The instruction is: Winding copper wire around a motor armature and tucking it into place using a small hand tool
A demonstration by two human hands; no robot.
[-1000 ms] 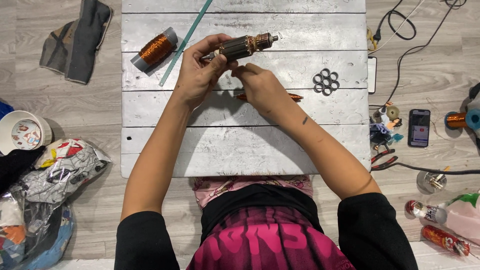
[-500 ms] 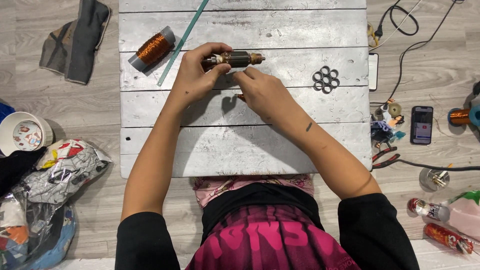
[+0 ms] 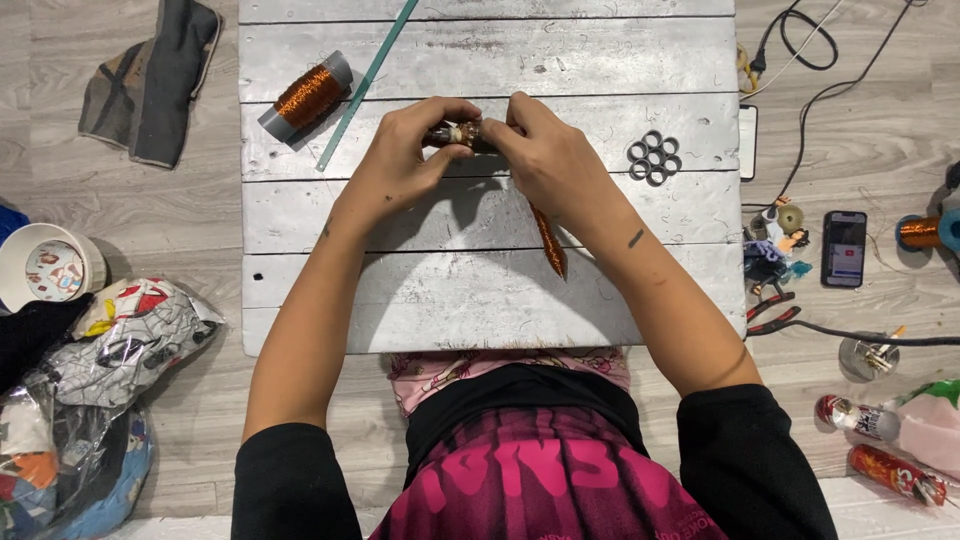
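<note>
Both my hands meet above the grey plank board [image 3: 480,300] and grip a small dark motor armature [image 3: 458,133] wound with copper wire. My left hand [image 3: 405,160] holds its left end and my right hand [image 3: 548,160] closes over its right end, hiding most of it. A copper-coloured twisted wire bundle [image 3: 550,245] hangs down from under my right hand onto the board. A spool of copper wire [image 3: 305,95] lies at the board's upper left, beside a long green ruler [image 3: 365,85].
A cluster of metal rings [image 3: 653,157] sits on the board's right side. On the floor to the right lie a phone [image 3: 845,247], red-handled pliers [image 3: 772,312], cables, another copper spool [image 3: 918,232] and cans. Left are a cup [image 3: 48,265], bags and a cloth [image 3: 150,80].
My right hand moved up from the board to close over the armature's right end. The armature dropped slightly lower toward the board between both hands.
</note>
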